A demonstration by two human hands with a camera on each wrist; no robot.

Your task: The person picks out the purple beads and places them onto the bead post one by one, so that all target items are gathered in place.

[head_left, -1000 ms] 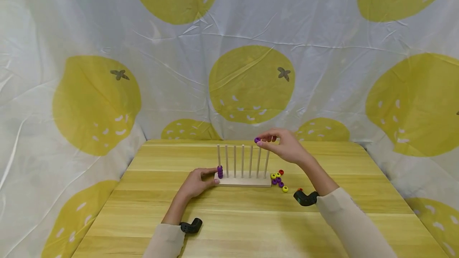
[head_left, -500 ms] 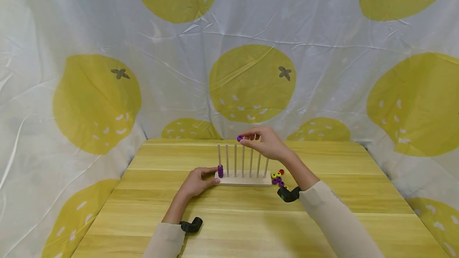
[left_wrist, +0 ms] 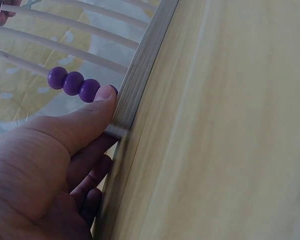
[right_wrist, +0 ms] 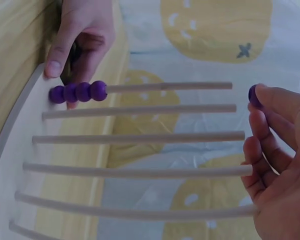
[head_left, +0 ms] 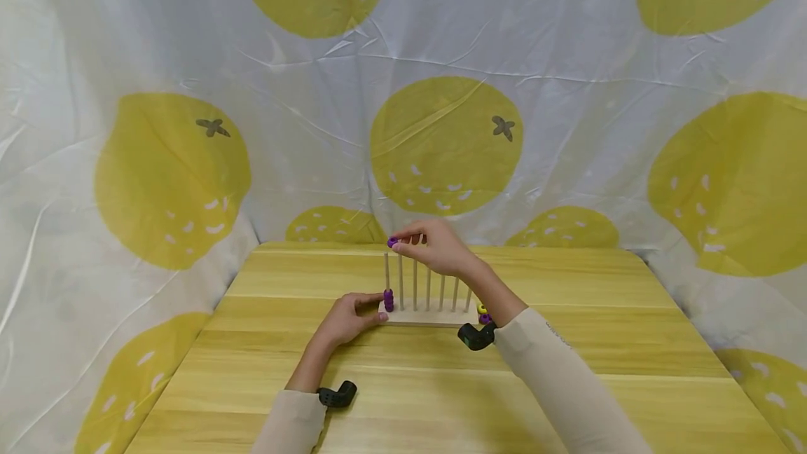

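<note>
A pale wooden peg stand [head_left: 429, 315] with a row of upright rods stands on the table. Several purple beads [head_left: 388, 300] are stacked at the bottom of its leftmost rod [right_wrist: 170, 87]. My left hand [head_left: 343, 319] grips the stand's left end, the thumb [left_wrist: 97, 112] beside the lowest bead and the other fingers round the end. Between thumb and fingertips my right hand [head_left: 435, 247] pinches one purple bead [right_wrist: 254, 96]. That bead is just beyond the leftmost rod's tip, apart from it in the right wrist view.
Yellow and purple loose beads [head_left: 483, 314] lie at the stand's right end, partly hidden behind the right forearm. The wooden table [head_left: 403, 398] reaches back to a white curtain [head_left: 302, 125] with yellow fruit prints. Each wrist wears a black camera [head_left: 338, 394].
My right hand has moved left along the tops of the rods, carrying the purple bead from the right rods to the leftmost one. The left hand keeps its hold on the stand.
</note>
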